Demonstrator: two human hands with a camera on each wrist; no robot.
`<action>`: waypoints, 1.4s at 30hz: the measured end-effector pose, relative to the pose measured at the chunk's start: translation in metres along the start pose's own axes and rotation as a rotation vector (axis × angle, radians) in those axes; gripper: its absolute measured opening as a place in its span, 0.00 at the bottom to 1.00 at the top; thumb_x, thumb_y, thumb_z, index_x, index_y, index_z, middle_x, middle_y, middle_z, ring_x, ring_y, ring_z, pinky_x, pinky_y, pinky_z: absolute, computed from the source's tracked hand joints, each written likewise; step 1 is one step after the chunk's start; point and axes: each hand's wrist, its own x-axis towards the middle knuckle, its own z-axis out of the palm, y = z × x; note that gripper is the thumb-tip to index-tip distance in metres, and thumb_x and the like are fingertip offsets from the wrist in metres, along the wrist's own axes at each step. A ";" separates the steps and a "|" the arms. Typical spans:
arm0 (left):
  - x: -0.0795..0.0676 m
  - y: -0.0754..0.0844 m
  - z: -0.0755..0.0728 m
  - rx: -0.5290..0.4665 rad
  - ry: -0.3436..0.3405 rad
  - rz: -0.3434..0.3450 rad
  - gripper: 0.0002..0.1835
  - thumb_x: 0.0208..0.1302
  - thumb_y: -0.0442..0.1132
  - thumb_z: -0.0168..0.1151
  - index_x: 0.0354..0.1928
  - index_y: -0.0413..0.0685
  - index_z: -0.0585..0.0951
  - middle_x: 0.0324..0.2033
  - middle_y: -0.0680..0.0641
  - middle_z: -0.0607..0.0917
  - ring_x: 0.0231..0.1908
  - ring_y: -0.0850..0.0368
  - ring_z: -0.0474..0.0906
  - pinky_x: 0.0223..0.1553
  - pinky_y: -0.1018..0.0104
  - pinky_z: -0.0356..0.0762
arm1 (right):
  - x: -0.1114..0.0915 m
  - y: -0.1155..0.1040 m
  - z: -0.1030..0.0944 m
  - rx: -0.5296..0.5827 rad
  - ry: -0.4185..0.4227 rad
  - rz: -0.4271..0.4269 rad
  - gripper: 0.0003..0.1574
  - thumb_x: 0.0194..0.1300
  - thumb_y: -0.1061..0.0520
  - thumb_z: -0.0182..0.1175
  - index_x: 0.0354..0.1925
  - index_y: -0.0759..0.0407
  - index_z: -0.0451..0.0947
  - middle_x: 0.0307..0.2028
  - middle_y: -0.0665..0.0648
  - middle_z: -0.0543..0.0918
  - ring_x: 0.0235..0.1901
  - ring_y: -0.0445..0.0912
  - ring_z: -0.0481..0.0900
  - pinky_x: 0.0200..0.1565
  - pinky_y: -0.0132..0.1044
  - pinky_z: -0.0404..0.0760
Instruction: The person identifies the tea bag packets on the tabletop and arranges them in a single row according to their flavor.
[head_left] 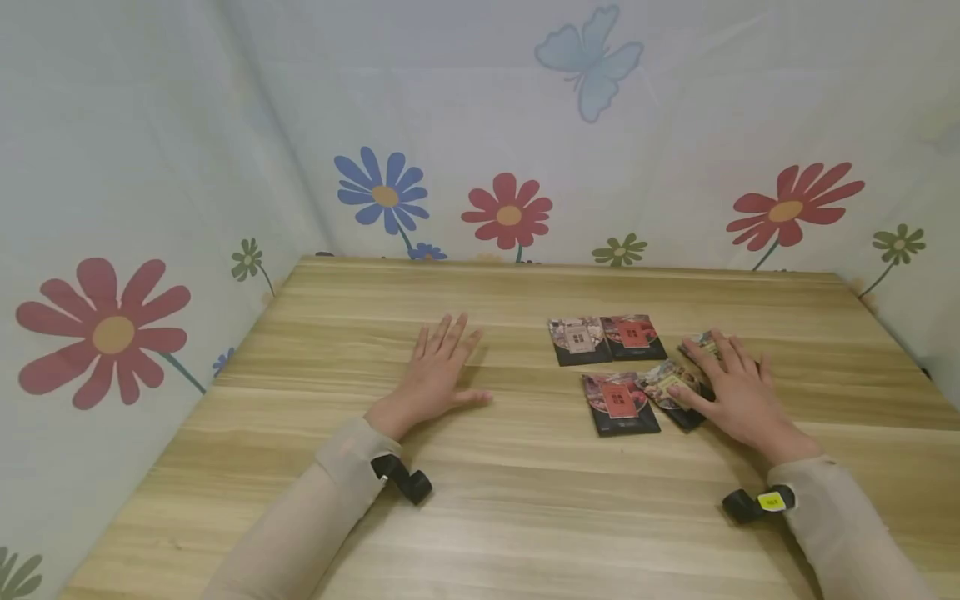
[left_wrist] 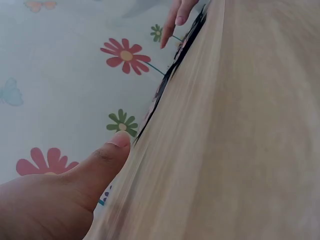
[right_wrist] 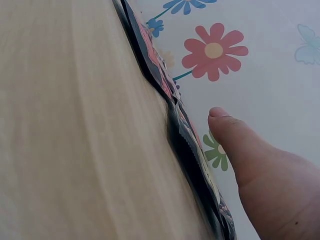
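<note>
My left hand lies on the table with fingers spread and nothing in it; its thumb shows in the left wrist view. At the right, my right hand is spread over two yellow-labelled packets. Its thumb overlaps the nearer yellow-labelled packet, and its fingers partly hide the farther packet. In the right wrist view the thumb stands just above the packets' edge. Beside them lies a red-labelled packet. Behind sit a pale-labelled packet and another red-labelled packet, side by side.
The wood-grain table reaches back to a white curtain printed with flowers and a butterfly. A black wrist camera is strapped at the left cuff, and another black camera at the right cuff.
</note>
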 end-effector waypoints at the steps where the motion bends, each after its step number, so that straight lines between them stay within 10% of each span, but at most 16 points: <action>1: 0.000 0.000 0.000 0.001 -0.002 -0.002 0.54 0.52 0.70 0.61 0.74 0.48 0.55 0.76 0.39 0.46 0.75 0.39 0.41 0.74 0.36 0.37 | 0.000 0.000 0.000 -0.003 0.000 0.000 0.53 0.64 0.29 0.51 0.76 0.49 0.46 0.74 0.71 0.43 0.72 0.72 0.40 0.64 0.78 0.34; 42: 0.035 0.044 -0.008 0.034 0.073 0.160 0.42 0.60 0.61 0.61 0.72 0.51 0.61 0.74 0.42 0.56 0.72 0.41 0.54 0.75 0.46 0.47 | -0.003 -0.035 -0.001 0.127 0.267 -0.197 0.30 0.62 0.53 0.64 0.59 0.64 0.73 0.59 0.68 0.74 0.58 0.66 0.70 0.56 0.66 0.71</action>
